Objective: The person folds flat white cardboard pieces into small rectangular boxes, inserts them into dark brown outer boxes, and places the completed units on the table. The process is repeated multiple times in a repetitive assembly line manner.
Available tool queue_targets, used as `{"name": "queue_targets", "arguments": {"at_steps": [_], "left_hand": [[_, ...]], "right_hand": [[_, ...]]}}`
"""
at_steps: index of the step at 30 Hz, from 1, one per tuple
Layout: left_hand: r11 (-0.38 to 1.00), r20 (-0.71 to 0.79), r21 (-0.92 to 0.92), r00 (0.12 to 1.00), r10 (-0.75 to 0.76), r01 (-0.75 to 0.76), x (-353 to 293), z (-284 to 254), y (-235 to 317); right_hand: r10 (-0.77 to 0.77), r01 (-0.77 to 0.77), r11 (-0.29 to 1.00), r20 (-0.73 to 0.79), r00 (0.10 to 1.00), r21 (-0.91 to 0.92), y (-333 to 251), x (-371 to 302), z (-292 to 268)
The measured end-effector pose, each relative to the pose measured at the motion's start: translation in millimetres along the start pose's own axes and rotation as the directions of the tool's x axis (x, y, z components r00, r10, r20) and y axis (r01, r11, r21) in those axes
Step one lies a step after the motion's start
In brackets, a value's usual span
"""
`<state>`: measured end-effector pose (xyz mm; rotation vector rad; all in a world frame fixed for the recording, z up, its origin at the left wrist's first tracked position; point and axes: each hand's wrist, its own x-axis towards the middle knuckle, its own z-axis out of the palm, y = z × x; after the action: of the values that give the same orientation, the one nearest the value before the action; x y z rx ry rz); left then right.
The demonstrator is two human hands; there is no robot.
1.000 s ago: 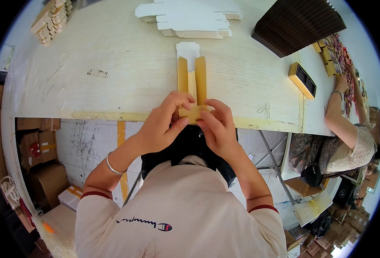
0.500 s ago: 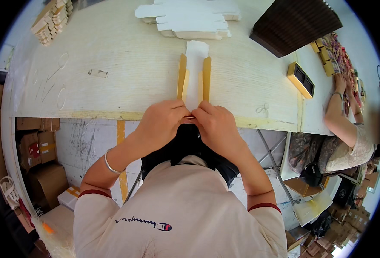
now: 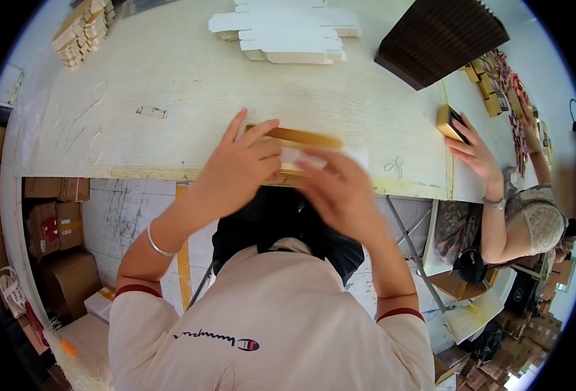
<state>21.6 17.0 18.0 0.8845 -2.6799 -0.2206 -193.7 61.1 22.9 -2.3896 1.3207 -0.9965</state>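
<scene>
A partly folded carton (image 3: 307,137), gold on its side walls and white inside, lies crosswise close to the table's front edge. At its left end is my left hand (image 3: 241,161), the fingers spread and stretched over that end, seeming to touch it. My right hand (image 3: 340,189) is over the right part of the carton, smeared by motion, so its grip does not show. Its fingers and palm hide some of the near wall and the white inside.
Flat white carton blanks (image 3: 291,32) lie stacked at the far middle. A tall stack of dark brown trays (image 3: 441,39) stands far right. A co-worker's hand (image 3: 473,148) holds a small gold box (image 3: 445,122) on the right. Pale stacked pieces (image 3: 82,32) are far left.
The carton has turned from pointing away from me to lying crosswise. My hands have come apart from their pinch at its near end. The co-worker's hand has reached the small gold box.
</scene>
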Motion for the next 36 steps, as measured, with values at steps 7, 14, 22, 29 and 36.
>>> {"name": "queue_targets", "arguments": {"at_steps": [7, 14, 22, 29, 36], "left_hand": [[0.984, -0.071, 0.173, 0.996, 0.048, -0.035, 10, -15, -2], [0.965, -0.061, -0.243, 0.995, 0.082, -0.095, -12, 12, -6], [0.946, -0.119, -0.314, 0.992, 0.050, -0.086, 2, 11, -18], [0.927, -0.169, -0.365, 0.972, -0.163, 0.092, 11, 24, 2], [0.903, -0.113, -0.418, 0.982, -0.154, 0.094, 7, 22, -2]], "right_hand": [[0.005, -0.021, 0.996, 0.181, 0.984, 0.086, 28, 4, -8], [-0.041, -0.052, 0.960, 0.321, 0.946, 0.274, 23, 6, -15], [-0.079, 0.046, 0.988, 0.219, 0.972, 0.151, 33, 21, 2], [0.080, -0.096, 0.993, 0.214, 0.974, 0.065, 9, 11, 20], [-0.021, 0.006, 0.998, 0.216, 0.976, 0.069, -5, -8, 0]]}}
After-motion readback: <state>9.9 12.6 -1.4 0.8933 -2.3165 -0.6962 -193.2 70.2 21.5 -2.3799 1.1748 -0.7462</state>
